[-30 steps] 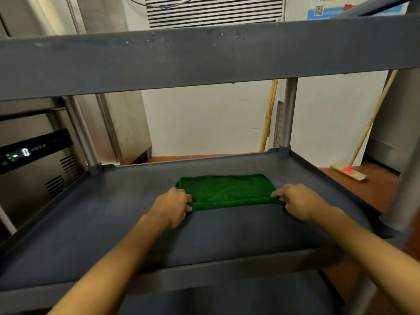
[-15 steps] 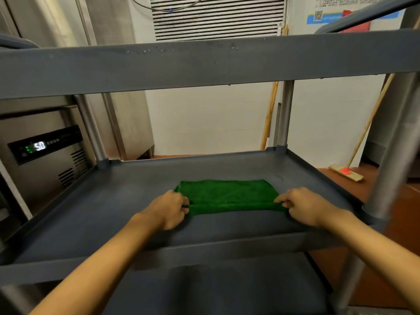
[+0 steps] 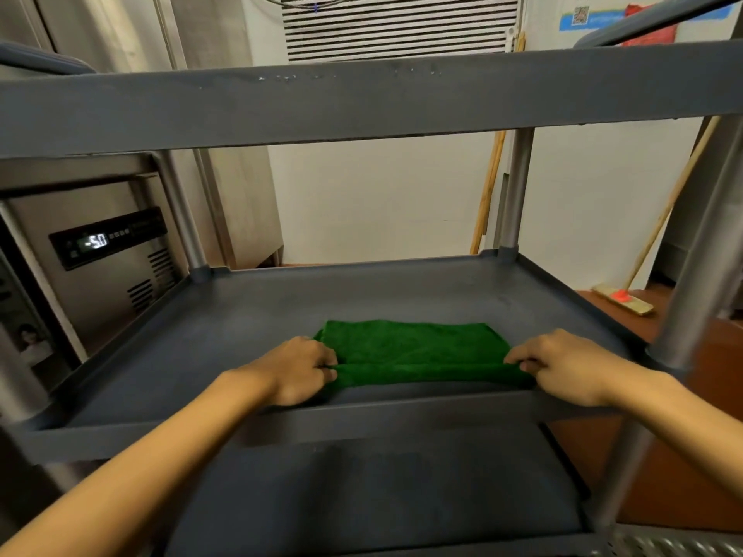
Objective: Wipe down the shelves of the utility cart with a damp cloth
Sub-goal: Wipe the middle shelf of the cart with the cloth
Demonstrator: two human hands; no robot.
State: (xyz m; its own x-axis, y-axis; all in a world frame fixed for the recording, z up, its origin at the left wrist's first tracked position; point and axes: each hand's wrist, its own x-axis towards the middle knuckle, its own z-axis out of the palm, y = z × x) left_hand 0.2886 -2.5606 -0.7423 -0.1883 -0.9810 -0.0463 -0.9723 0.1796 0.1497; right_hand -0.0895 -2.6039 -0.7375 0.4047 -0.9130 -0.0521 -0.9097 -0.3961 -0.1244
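Bottom shelf [image 3: 362,496] sits right under the forearms. Both hands are up on the middle shelf [image 3: 241,315], by its front lip. A folded green cloth [image 3: 410,347] lies flat between them. The left hand [image 3: 299,369] pinches its left end and the right hand [image 3: 563,365] pinches the right end, fingers curled on the near edge. Top shelf [image 3: 362,98] runs above the hands. Further out, a steel fridge [image 3: 104,239] past the left hand reads -5.0, and a broom [image 3: 621,299] leans on the wall beyond the right hand.
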